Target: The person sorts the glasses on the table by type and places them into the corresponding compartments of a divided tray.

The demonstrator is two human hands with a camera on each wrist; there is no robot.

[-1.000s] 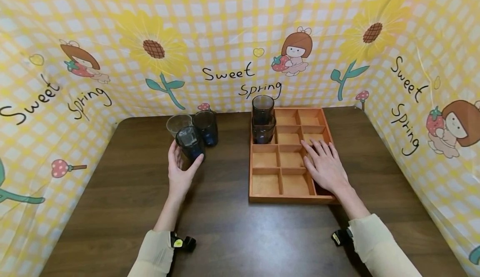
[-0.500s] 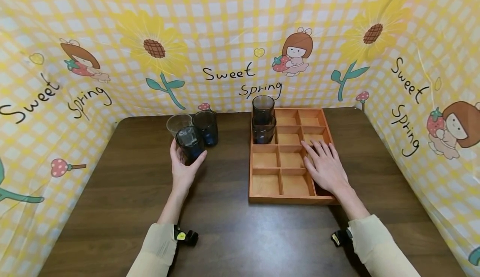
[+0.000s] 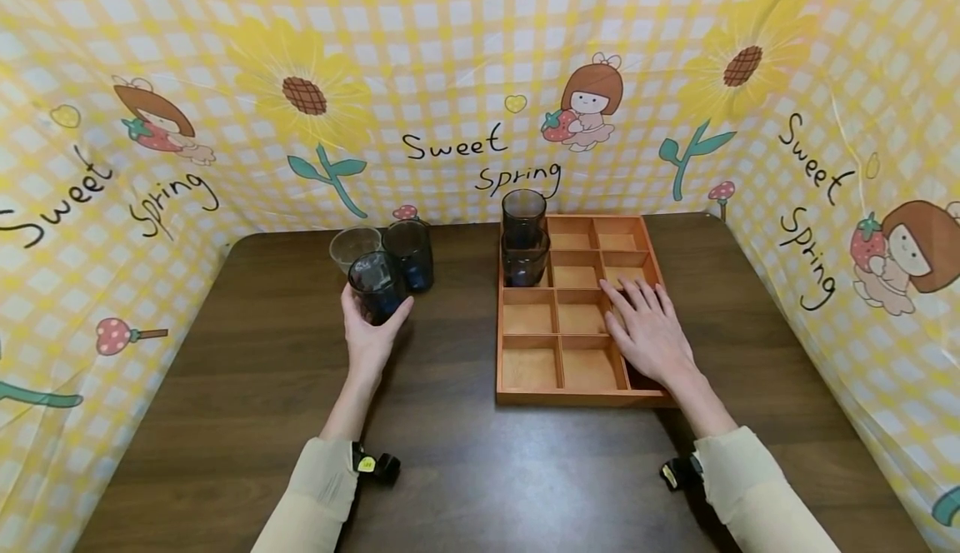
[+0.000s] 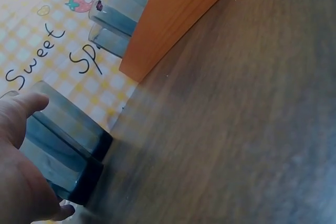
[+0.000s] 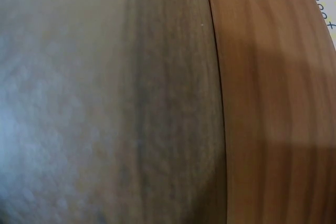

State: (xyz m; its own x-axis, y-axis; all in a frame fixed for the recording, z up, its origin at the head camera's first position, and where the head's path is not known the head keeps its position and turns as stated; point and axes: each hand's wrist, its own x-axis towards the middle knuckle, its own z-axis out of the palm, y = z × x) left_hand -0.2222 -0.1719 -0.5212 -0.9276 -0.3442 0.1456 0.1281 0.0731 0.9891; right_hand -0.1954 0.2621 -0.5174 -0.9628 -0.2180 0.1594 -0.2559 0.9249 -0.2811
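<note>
In the head view my left hand (image 3: 367,345) holds a dark tinted drinking glass (image 3: 377,282), thumb on its right and fingers round its left side. The left wrist view shows the held glass's thick dark base (image 4: 86,183) near the tabletop; contact below is unclear. Just behind it stand a second dark glass (image 3: 409,255) and a clear glass (image 3: 352,242). My right hand (image 3: 648,332) lies palm down, fingers spread, over the right side of a wooden compartment tray (image 3: 585,399), covering some compartments.
Two dark glasses, a rear one (image 3: 523,216) and a front one (image 3: 525,260), stand in the tray's far-left compartments. The dark wooden table (image 3: 450,470) is bordered behind and at both sides by a yellow checked cloth (image 3: 465,62).
My left wrist and forearm have shifted slightly right and forward, while the glass in that hand stays in nearly the same place. The right hand stays on the tray.
</note>
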